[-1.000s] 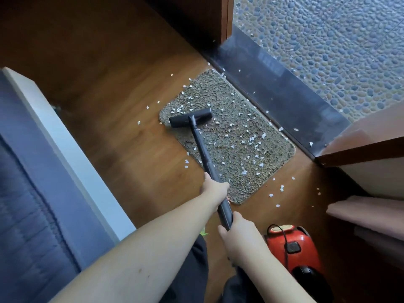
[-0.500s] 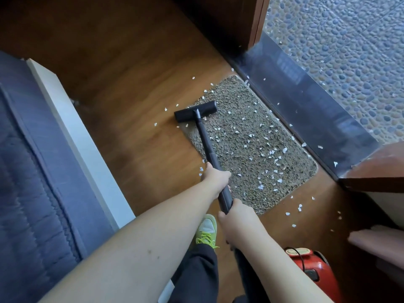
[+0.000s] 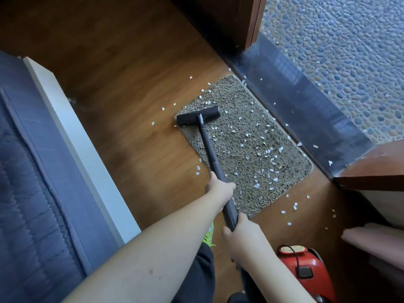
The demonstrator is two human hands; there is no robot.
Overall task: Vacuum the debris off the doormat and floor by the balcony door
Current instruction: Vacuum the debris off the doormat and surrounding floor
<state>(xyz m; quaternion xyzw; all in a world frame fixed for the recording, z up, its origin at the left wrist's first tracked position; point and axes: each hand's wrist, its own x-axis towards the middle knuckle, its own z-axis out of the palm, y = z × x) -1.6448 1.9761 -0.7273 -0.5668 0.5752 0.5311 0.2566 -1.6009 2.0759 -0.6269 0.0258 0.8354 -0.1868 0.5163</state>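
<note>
Both hands wrap the vacuum wand (image 3: pixel 209 156), right hand (image 3: pixel 239 231) low near my body to drive, left hand (image 3: pixel 219 189) further up to steer. Red canister (image 3: pixel 306 270) sits by my right side so the hose stays slack. Nozzle head (image 3: pixel 197 116) lies flat on doormat (image 3: pixel 251 149) at its far left corner. White debris (image 3: pixel 267 150) covers the mat, some on wood floor (image 3: pixel 131 138) and dark door sill (image 3: pixel 306 110).
</note>
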